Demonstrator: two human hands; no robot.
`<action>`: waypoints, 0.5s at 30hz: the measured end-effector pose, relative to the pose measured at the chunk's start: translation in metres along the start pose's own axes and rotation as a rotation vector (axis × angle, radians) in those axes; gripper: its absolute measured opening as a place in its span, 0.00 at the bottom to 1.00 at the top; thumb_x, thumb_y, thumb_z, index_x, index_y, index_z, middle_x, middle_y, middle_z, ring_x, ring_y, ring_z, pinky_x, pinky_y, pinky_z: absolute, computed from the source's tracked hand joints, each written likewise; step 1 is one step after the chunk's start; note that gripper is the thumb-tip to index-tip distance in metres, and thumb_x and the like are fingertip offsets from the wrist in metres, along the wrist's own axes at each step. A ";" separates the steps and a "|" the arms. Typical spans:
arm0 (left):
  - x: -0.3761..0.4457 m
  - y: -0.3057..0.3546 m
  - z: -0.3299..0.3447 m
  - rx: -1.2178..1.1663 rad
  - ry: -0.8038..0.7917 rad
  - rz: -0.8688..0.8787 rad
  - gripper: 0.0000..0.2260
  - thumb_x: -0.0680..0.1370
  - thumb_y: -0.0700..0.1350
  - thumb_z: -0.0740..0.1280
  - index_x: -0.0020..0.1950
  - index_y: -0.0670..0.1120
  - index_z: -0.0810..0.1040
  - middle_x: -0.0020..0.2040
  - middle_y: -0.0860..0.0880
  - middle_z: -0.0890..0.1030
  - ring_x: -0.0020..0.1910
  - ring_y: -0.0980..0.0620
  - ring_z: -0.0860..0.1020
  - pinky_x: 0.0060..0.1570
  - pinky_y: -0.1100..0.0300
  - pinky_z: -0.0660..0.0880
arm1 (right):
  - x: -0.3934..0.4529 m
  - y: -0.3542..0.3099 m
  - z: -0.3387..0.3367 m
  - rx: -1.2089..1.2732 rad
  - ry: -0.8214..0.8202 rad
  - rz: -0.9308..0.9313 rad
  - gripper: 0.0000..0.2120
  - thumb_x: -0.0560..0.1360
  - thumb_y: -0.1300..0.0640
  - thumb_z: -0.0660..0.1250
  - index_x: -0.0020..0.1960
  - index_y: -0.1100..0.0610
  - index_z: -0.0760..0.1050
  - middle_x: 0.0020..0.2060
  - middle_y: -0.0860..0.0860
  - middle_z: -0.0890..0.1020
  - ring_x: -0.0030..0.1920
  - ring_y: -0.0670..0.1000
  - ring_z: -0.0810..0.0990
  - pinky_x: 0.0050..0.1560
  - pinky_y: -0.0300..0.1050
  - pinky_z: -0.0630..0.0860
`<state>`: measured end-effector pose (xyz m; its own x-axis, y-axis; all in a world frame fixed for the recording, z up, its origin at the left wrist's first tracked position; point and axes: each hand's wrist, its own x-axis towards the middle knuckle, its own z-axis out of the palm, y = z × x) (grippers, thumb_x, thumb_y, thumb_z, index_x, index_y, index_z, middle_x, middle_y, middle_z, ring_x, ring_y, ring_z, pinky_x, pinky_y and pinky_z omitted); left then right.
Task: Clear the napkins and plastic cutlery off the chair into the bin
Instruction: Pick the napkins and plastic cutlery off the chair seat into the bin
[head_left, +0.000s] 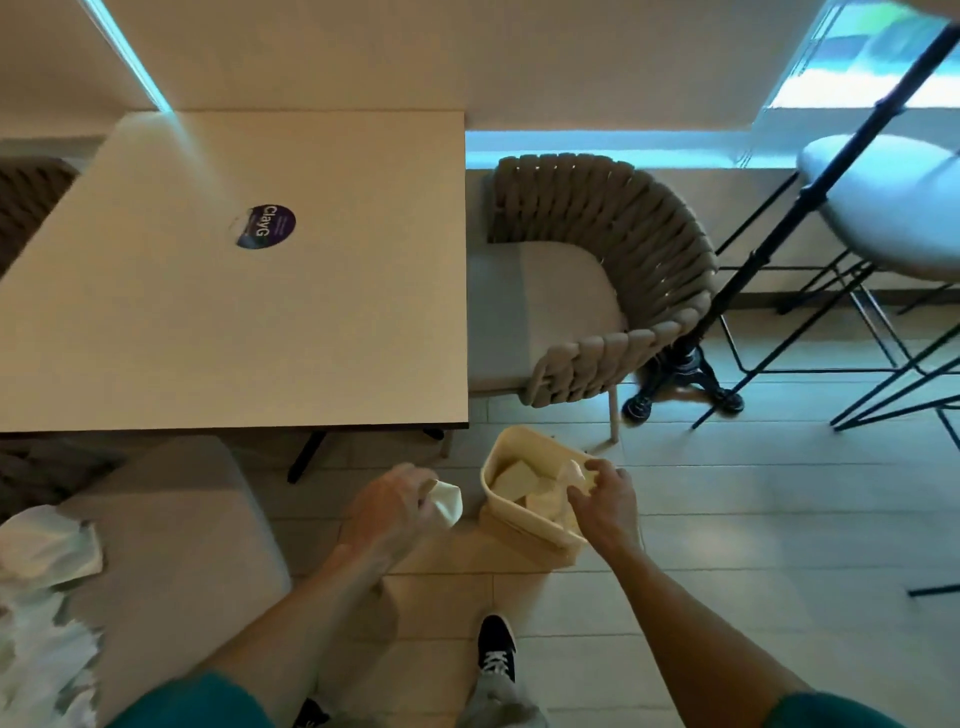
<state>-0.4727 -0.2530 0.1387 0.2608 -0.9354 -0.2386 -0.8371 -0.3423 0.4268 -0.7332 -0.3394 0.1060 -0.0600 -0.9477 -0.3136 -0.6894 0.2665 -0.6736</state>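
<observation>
A: Napkin (448, 500) bunched in the left hand (390, 503), just beside the bin (496, 457)!
B: Right hand (602, 500) over the bin, fingers curled on another napkin (570, 475). More napkins (49, 545) on the chair (182, 519).

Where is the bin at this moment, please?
In the head view the bin stands on the floor right of centre, in front of the woven chair, with the right hand over its rim.
</observation>
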 end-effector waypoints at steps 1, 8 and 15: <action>0.002 0.010 0.000 -0.004 0.008 0.015 0.08 0.73 0.50 0.65 0.51 0.54 0.76 0.45 0.56 0.78 0.44 0.54 0.78 0.38 0.63 0.70 | 0.002 0.004 -0.002 0.018 0.003 0.016 0.19 0.73 0.59 0.69 0.63 0.56 0.72 0.59 0.55 0.71 0.52 0.51 0.75 0.53 0.48 0.78; 0.024 0.082 0.012 0.018 -0.014 0.138 0.10 0.74 0.46 0.66 0.55 0.52 0.79 0.50 0.52 0.79 0.48 0.50 0.77 0.43 0.57 0.73 | 0.007 0.028 -0.010 0.038 -0.009 0.070 0.13 0.74 0.59 0.68 0.58 0.56 0.74 0.55 0.53 0.70 0.51 0.51 0.75 0.55 0.49 0.77; 0.050 0.139 0.034 -0.020 -0.021 0.243 0.12 0.76 0.48 0.66 0.58 0.49 0.77 0.53 0.50 0.79 0.51 0.49 0.78 0.48 0.54 0.77 | 0.006 0.039 -0.013 0.059 -0.037 0.085 0.09 0.74 0.58 0.67 0.54 0.55 0.75 0.52 0.50 0.69 0.51 0.51 0.75 0.54 0.48 0.76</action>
<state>-0.5923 -0.3441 0.1559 0.0426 -0.9885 -0.1448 -0.8642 -0.1092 0.4912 -0.7695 -0.3368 0.0865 -0.0894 -0.9143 -0.3950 -0.6390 0.3568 -0.6815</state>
